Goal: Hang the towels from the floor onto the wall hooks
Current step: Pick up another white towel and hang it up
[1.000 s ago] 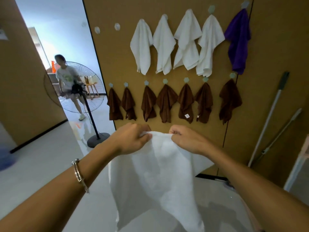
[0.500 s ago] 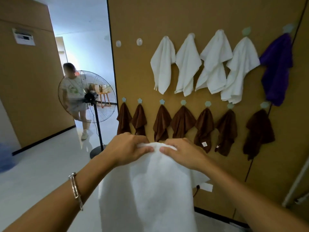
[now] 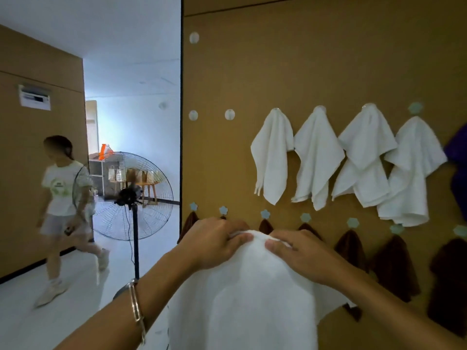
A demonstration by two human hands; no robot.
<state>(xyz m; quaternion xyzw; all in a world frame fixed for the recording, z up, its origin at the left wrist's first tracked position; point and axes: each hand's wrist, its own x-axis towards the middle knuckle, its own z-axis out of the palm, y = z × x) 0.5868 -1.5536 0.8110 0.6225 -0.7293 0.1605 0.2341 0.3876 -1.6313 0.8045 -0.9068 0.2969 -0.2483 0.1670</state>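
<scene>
Wall: a tan cork-textured wall panel [image 3: 316, 59] fills the right half of the view, ending at a dark vertical edge beside a doorway.
Floor: a pale glossy floor [image 3: 50, 311] runs from the lower left through the doorway.
Held towel: a white terry towel [image 3: 247, 299] hangs in front of the wall, low in the centre, with its bunched top at the height of the lower hook row. It is off the floor and on no hook.
Hung whites: four white square towels [image 3: 317, 157] hang side by side from the upper row, right of centre.
Hung browns: dark brown small towels [image 3: 394, 266] hang along the lower row, several partly hidden behind the hands and the held towel.
Passer-by: a person in a white T-shirt [image 3: 63, 195] is mid-stride at the left.
Fan: a black pedestal fan with a wire cage [image 3: 131, 195] stands in the doorway.
Purple: a purple towel [image 3: 458, 173] is cut off by the right edge.
Left hand: the left hand [image 3: 214, 242] has its fingers curled over the towel's top, pinching the fold.
Right hand: the right hand [image 3: 303, 253] has its fingers bent over the top just beside the left, gripping the cloth; its thumb is hidden.
Round hooks: three round white wall hooks [image 3: 229, 114] sit left of the hung whites.
Flower hooks: pale blue flower-shaped hooks [image 3: 265, 213] top the brown row.
Bracelet: a silver link bracelet [image 3: 136, 306] circles the left wrist.
</scene>
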